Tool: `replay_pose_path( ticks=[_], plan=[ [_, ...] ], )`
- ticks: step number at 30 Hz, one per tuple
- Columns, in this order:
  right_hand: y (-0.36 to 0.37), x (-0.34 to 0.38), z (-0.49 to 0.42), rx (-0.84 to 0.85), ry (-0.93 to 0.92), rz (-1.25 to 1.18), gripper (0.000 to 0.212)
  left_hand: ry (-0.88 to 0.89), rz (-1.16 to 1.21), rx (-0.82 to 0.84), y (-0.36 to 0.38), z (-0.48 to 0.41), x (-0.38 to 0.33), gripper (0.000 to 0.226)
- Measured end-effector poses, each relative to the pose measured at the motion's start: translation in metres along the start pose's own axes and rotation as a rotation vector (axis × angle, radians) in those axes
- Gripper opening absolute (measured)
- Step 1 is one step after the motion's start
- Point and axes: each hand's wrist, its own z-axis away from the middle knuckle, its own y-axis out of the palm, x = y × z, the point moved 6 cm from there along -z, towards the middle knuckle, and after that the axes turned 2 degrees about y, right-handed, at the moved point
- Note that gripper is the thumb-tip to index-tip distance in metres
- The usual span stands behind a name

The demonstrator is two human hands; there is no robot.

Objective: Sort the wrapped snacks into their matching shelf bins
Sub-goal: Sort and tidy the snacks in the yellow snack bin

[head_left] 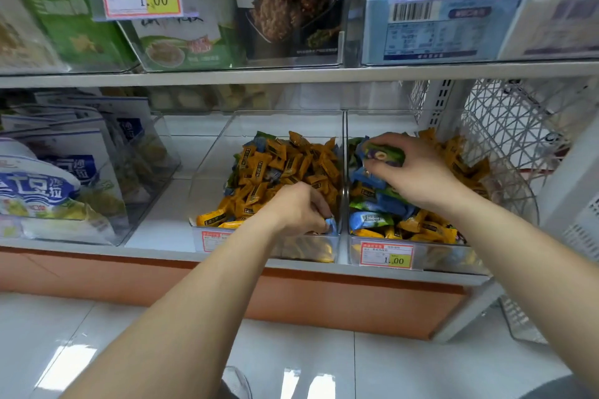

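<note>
Two clear bins sit side by side on the lower shelf. The left bin [207,172] holds mostly orange wrapped snacks [285,168] with a few blue ones mixed in. The right bin [353,246] holds blue, green and orange snacks mixed together. My left hand [298,209] is at the front right corner of the left bin and pinches a blue wrapped snack [331,224]. My right hand [411,168] hovers over the right bin, its fingers curled round a green and purple wrapped snack [384,155].
Price tags [387,256] hang on the fronts of both bins. A clear bin of large blue and white bags [58,178] stands to the left. A white wire basket [505,152] hangs at the right. The upper shelf [291,74] overhangs the bins.
</note>
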Motion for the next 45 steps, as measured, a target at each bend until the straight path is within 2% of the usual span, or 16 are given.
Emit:
replay_pose_path(
  ticks=[4, 8, 11, 13, 15, 18, 21, 22, 24, 26, 29, 31, 35, 37, 40, 45],
  plan=[
    [-0.009, -0.005, -0.006, -0.020, -0.002, 0.066, 0.039, 0.005, 0.050, -0.148, -0.025, 0.007, 0.006, 0.016],
    [0.003, -0.017, -0.012, 0.126, -0.004, 0.657, 0.044, 0.048, 0.288, -0.361, -0.047, 0.025, 0.005, 0.022],
    [0.002, -0.016, -0.014, 0.103, 0.143, 0.799, 0.056, 0.068, 0.589, -0.479, -0.052, 0.035, 0.001, 0.024],
    [-0.003, 0.005, -0.015, -0.035, 0.072, 0.744, 0.055, 0.087, 0.690, -0.501, -0.052, 0.038, -0.003, 0.023],
    [0.000, 0.028, -0.013, -0.107, -0.033, 0.500, 0.045, 0.103, 0.752, -0.509, -0.052, 0.040, -0.006, 0.024],
    [0.027, 0.051, -0.005, 0.105, -0.033, 0.003, 0.037, 0.150, 0.855, -0.516, -0.053, 0.039, -0.011, 0.026],
    [0.038, 0.056, 0.000, 0.204, -0.078, -0.091, 0.028, 0.178, 0.912, -0.469, -0.049, 0.038, -0.009, 0.022],
    [0.031, 0.054, -0.001, 0.156, -0.084, -0.089, 0.023, 0.166, 0.876, -0.434, -0.047, 0.037, -0.006, 0.019],
    [0.009, 0.045, -0.004, 0.008, -0.094, -0.013, 0.019, 0.146, 0.592, -0.334, -0.040, 0.034, 0.003, 0.020],
    [-0.006, 0.035, -0.002, -0.077, -0.151, 0.196, 0.020, 0.162, 0.290, -0.111, -0.027, 0.031, 0.009, 0.019],
    [0.006, 0.016, 0.007, 0.105, -0.204, 0.522, 0.025, 0.137, 0.023, 0.181, -0.009, 0.033, 0.019, 0.035],
    [0.023, 0.004, 0.014, 0.287, -0.191, 0.685, 0.038, 0.110, -0.206, 0.220, -0.009, 0.032, 0.027, 0.050],
    [0.030, -0.011, 0.015, 0.377, -0.099, 0.818, 0.067, 0.067, -0.569, 0.206, -0.009, 0.029, 0.037, 0.069],
    [0.036, -0.021, 0.016, 0.432, -0.066, 0.865, 0.071, 0.125, -0.567, 0.120, -0.005, 0.028, 0.031, 0.071],
    [0.043, -0.028, 0.016, 0.452, -0.080, 0.900, 0.076, 0.197, -0.312, 0.033, -0.001, 0.026, 0.022, 0.060],
    [0.045, -0.027, 0.013, 0.388, -0.120, 0.877, 0.078, 0.069, -0.020, 0.290, 0.013, 0.018, 0.031, 0.073]
  ],
)
